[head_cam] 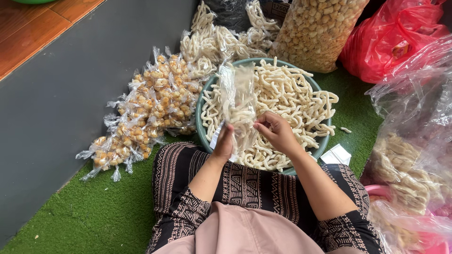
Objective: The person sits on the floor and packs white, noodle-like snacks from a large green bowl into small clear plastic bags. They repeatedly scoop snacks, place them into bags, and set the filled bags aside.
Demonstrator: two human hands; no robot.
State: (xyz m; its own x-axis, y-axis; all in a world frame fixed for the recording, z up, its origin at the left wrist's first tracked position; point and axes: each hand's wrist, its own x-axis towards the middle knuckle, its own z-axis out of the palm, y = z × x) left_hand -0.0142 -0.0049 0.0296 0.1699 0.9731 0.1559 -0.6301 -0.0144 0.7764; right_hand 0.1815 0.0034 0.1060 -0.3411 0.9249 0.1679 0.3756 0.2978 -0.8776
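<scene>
Filling step: left hand (224, 142) pinches the small clear plastic bag (238, 101) upright over the green round basin's (201, 123) near-left rim; right hand (278, 131) closed, feeding pale stick crackers (292, 94) in. Next needs another pinch of sticks.

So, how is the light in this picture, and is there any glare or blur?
Head view: soft, even daylight, only faint shadows under the arms; the clear plastic bag held by the left hand and right hand shows pale glare; so do the crumpled clear bags at right; the white stick snacks in the green basin look sharp; no obvious blur.
</scene>
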